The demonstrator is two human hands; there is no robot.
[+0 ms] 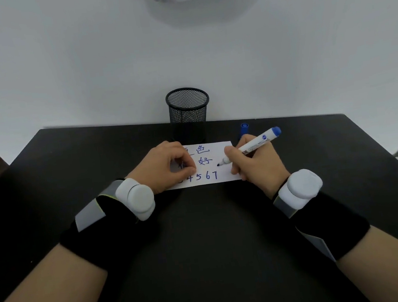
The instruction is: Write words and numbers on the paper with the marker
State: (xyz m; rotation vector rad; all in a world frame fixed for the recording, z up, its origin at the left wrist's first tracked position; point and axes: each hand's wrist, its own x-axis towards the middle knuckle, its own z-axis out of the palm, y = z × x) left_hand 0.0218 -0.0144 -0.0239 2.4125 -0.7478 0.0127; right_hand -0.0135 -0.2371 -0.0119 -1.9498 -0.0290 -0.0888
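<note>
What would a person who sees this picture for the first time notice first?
Most likely the white paper in the middle of the black table, covered with blue characters and numbers. The right hand holds a blue-ended marker with its tip at the paper, while the left hand rests on the paper's left part.

Your left hand (pixel 167 165): rests on left part of paper (pixel 223 176), fingers curled in, thumb tip beside index finger, both down on sheet. Your right hand (pixel 258 165): pinches marker (pixel 253 145) between thumb and fingers, side of hand down at right edge of sheet. Both forearms bare, coming in from bottom corners, angled toward each other. Each wrist wears black wrap (pixel 113 238) with white pod (pixel 137 202) on top.
</note>
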